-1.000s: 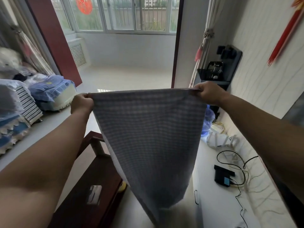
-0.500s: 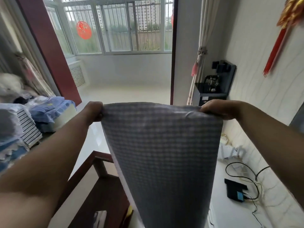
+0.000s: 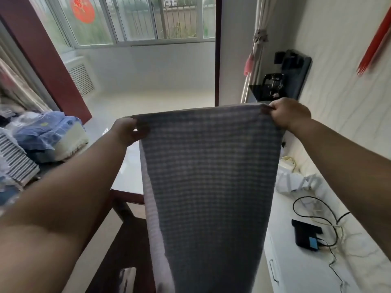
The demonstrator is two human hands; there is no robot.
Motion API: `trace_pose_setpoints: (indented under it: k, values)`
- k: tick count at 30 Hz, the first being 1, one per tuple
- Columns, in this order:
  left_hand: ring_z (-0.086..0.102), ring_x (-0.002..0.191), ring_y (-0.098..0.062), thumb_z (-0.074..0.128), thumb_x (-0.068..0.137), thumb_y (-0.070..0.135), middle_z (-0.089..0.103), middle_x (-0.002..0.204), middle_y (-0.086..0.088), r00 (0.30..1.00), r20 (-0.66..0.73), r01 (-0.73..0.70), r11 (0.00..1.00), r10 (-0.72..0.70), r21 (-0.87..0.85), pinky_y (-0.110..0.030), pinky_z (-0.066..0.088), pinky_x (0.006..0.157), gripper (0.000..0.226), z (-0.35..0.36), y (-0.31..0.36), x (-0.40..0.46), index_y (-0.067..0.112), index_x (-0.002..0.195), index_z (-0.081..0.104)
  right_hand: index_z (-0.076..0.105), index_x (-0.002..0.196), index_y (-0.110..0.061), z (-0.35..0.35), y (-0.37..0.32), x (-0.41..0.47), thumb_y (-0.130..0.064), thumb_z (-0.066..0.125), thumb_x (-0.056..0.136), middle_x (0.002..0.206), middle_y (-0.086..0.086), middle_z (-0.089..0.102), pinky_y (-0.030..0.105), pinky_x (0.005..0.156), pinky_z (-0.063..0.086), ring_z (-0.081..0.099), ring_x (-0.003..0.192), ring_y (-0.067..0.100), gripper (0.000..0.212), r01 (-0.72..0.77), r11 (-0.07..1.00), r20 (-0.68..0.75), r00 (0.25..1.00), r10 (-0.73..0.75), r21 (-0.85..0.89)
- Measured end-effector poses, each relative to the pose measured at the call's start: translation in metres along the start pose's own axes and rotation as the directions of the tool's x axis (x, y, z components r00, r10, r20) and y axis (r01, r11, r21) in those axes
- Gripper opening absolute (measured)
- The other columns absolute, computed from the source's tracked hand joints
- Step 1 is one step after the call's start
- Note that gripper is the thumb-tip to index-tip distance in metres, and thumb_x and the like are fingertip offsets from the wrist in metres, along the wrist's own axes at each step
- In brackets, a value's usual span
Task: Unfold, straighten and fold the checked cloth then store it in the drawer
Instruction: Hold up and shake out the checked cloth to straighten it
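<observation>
Head view: the checked cloth [image 3: 209, 187] hangs in mid-air at the centre, stretched by its top edge between both raised hands. The left hand [image 3: 127, 131] is clamped on its top left corner and the right hand [image 3: 288, 114] pinches the top right corner, above a white counter [image 3: 300, 269] at right

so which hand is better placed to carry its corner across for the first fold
Either could, but the right hand looks slightly better placed: it pinches its corner of the cloth higher, while the left hand holds the lower corner.
</observation>
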State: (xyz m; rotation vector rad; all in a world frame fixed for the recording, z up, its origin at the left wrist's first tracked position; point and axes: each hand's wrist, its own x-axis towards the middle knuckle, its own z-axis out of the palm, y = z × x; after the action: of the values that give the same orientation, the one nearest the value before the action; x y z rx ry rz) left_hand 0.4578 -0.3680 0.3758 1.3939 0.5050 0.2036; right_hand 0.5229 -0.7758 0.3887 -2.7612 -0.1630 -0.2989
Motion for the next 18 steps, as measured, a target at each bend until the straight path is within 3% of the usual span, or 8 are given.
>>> trace_pose_setpoints:
  k: [5, 10, 13, 16, 18]
  values:
    - [0.062, 0.056, -0.02, 0.027, 0.089, -0.01, 0.062, 0.08, -0.009, 1.0, 0.009, 0.017, 0.999, -0.017, 0.029, -0.03, 0.052, 0.06, 0.039, 0.043, -0.014, 0.08, 0.009, 0.089, 0.061, 0.07, 0.101, -0.016, 0.038, 0.015, 0.071, -0.052, 0.039, 0.095, 0.103, 0.019, 0.067, 0.041, 0.082, 0.048, 0.06, 0.099, 0.04, 0.048, -0.046, 0.999, -0.09, 0.995, 0.044, -0.023]
    - [0.062, 0.05, -0.012, 0.035, 0.092, -0.01, 0.067, 0.053, 0.006, 0.998, -0.041, -0.045, 0.999, 0.044, -0.02, -0.021, 0.051, 0.048, 0.035, 0.081, -0.011, 0.137, 0.013, 0.083, 0.059, 0.067, 0.098, -0.01, 0.051, 0.02, 0.137, -0.041, 0.037, 0.098, 0.096, 0.023, 0.067, 0.035, 0.069, 0.039, 0.062, 0.09, 0.044, 0.043, -0.009, 0.999, -0.265, 0.964, -0.003, -0.047]
    - [0.063, 0.056, 0.009, 0.053, 0.09, -0.007, 0.064, 0.071, 0.014, 0.986, -0.038, -0.159, 0.985, 0.162, 0.067, -0.005, 0.048, 0.055, 0.023, 0.095, -0.006, 0.158, 0.015, 0.096, 0.055, 0.067, 0.098, -0.009, 0.047, 0.018, 0.17, -0.035, 0.039, 0.097, 0.094, 0.023, 0.067, 0.036, 0.068, 0.039, 0.062, 0.089, 0.044, 0.038, -0.012, 0.999, -0.329, 0.944, -0.005, -0.049]
    - [0.065, 0.084, -0.015, 0.052, 0.087, -0.014, 0.06, 0.088, -0.004, 0.974, -0.042, -0.22, 0.975, 0.221, 0.038, -0.026, 0.055, 0.083, 0.026, 0.099, 0.0, 0.175, 0.011, 0.091, 0.057, 0.064, 0.103, -0.008, 0.047, 0.017, 0.194, -0.031, 0.04, 0.097, 0.097, 0.024, 0.067, 0.038, 0.068, 0.041, 0.062, 0.09, 0.044, 0.034, 0.003, 1.0, -0.364, 0.931, -0.013, -0.03]
    - [0.066, 0.077, -0.01, 0.052, 0.086, -0.016, 0.06, 0.086, -0.003, 0.963, -0.065, -0.256, 0.962, 0.262, 0.095, -0.019, 0.056, 0.072, 0.029, 0.102, 0.009, 0.183, 0.013, 0.086, 0.057, 0.061, 0.106, -0.007, 0.048, 0.017, 0.205, -0.028, 0.038, 0.098, 0.099, 0.024, 0.067, 0.039, 0.071, 0.044, 0.062, 0.091, 0.043, 0.032, 0.017, 1.0, -0.381, 0.924, -0.022, -0.018]
